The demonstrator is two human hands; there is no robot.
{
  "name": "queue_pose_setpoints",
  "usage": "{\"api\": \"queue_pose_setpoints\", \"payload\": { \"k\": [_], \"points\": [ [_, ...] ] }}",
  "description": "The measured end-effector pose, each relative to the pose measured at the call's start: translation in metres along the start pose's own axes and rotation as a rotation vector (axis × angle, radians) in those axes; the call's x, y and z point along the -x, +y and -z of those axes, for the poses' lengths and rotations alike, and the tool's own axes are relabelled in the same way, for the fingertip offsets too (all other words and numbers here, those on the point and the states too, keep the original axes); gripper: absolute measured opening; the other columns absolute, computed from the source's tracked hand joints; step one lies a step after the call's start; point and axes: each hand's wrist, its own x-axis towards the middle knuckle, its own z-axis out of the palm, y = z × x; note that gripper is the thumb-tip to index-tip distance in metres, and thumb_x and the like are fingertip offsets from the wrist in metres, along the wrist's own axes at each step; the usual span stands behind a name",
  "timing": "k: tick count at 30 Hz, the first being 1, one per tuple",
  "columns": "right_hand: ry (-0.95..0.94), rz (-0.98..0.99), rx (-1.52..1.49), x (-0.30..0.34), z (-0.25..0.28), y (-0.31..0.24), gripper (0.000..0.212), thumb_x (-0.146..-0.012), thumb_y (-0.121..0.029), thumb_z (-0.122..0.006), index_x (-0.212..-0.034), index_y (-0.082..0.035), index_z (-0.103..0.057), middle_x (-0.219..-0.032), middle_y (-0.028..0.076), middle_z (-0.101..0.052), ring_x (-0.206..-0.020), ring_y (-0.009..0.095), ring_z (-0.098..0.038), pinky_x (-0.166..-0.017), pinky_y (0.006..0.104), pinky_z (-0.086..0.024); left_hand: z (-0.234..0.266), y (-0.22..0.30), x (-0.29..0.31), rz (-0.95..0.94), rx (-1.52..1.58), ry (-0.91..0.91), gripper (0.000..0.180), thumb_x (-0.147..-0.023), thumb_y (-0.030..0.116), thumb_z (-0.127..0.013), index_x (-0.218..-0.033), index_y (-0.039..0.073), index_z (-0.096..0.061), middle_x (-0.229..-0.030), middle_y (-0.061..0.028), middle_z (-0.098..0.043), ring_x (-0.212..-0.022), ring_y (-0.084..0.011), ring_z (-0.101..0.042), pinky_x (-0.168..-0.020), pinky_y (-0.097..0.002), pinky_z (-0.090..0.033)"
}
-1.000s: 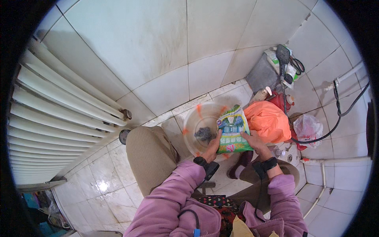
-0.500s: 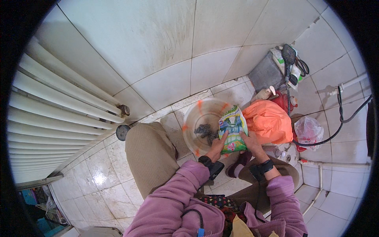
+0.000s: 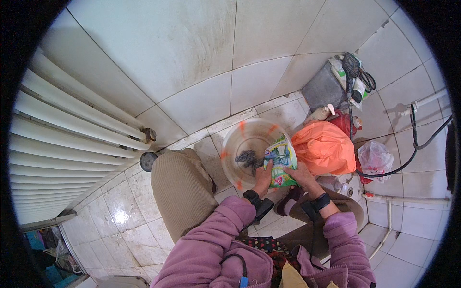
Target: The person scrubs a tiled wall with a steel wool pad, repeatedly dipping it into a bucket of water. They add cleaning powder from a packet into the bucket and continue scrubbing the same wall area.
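Note:
A green, white and yellow plastic packet [image 3: 280, 162] is held between my two hands, over the right side of a round, pale plastic basin [image 3: 230, 140] with orange marks. My left hand [image 3: 263, 179] grips the packet's left edge, thumb on its front. On the other edge my right hand [image 3: 301, 175] has hold of it, thumb also on top. Inside the basin lies a dark grey clump [image 3: 247, 157], perhaps cloth or mesh; I cannot make out which. The packet's far end tips toward the basin, and whether it is unsealed cannot be seen.
Right of the basin sits an orange plastic bag [image 3: 324, 148], with a pump bottle [image 3: 322, 113] and a red container [image 3: 342, 122] behind it. A grey box [image 3: 322, 86] stands in the corner beside a shower head [image 3: 351, 65] and hose. A white radiator [image 3: 72, 149] lines the left wall.
The packet has shifted slightly left and nearer to me, and its far end sits lower over the basin. Both hands keep hold of it.

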Motion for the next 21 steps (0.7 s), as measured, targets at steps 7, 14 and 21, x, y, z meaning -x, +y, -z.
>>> {"api": "queue_pose_setpoints", "payload": {
  "k": [7, 14, 21],
  "points": [
    [-0.045, 0.09, 0.05, -0.004, 0.01, 0.006, 0.024, -0.089, -0.017, -0.064, -0.104, 0.002, -0.062, -0.084, 0.003, -0.065, -0.066, 0.01, -0.058, -0.053, 0.026, -0.048, 0.014, 0.0, -0.019, 0.156, 0.18, -0.143, 0.04, -0.096, 0.038, -0.055, -0.1, -0.001, -0.066, -0.089, -0.0078, -0.067, -0.073, -0.0149, -0.063, -0.066, -0.031, -0.051],
    [-0.063, 0.077, 0.126, -0.004, 0.012, 0.006, 0.027, -0.089, -0.017, -0.063, -0.106, 0.004, -0.063, -0.089, 0.005, -0.067, -0.076, 0.012, -0.06, -0.068, 0.0288, -0.05, 0.014, 0.01, -0.013, 0.16, 0.295, -0.208, 0.034, -0.098, 0.032, -0.054, -0.098, -0.001, -0.064, -0.089, -0.008, -0.066, -0.074, -0.0157, -0.063, -0.068, -0.0307, -0.051],
    [-0.018, 0.134, 0.236, -0.004, 0.013, 0.006, 0.03, -0.089, -0.018, -0.063, -0.107, 0.006, -0.062, -0.093, 0.007, -0.068, -0.081, 0.014, -0.062, -0.075, 0.03, -0.05, 0.014, 0.003, -0.021, 0.108, 0.239, -0.117, 0.035, -0.098, 0.032, -0.053, -0.104, -0.001, -0.062, -0.091, -0.0091, -0.066, -0.079, -0.0181, -0.065, -0.075, -0.0337, -0.053]
  ]
}}
